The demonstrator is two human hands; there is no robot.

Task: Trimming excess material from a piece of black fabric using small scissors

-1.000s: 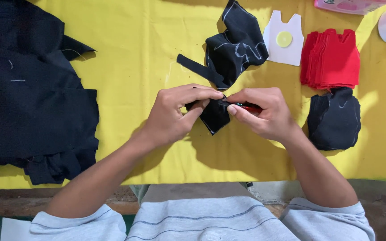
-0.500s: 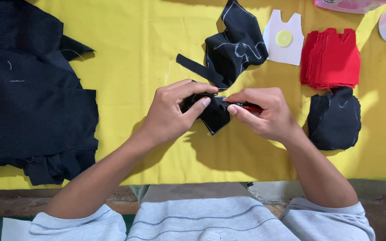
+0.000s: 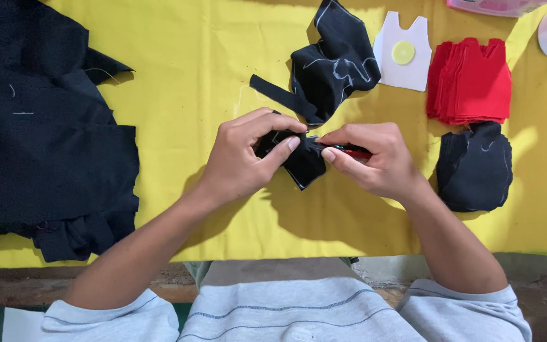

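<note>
1. The left hand [image 3: 242, 158] pinches a small black fabric piece [image 3: 302, 163] above the yellow cloth [image 3: 191, 82].
2. The right hand [image 3: 375, 158] pinches the same piece and a red tool [image 3: 356, 152].
3. Farther lies a red fabric stack [image 3: 470, 88].

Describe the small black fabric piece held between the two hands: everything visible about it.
The small black fabric piece looks like matte woven cloth with faint chalk-like lines near its edges. It is folded or bunched, its lower corner pointing down over the yellow table cover. The left hand pinches its left side; the right hand grips its right edge, alongside a thin red tool.
</note>
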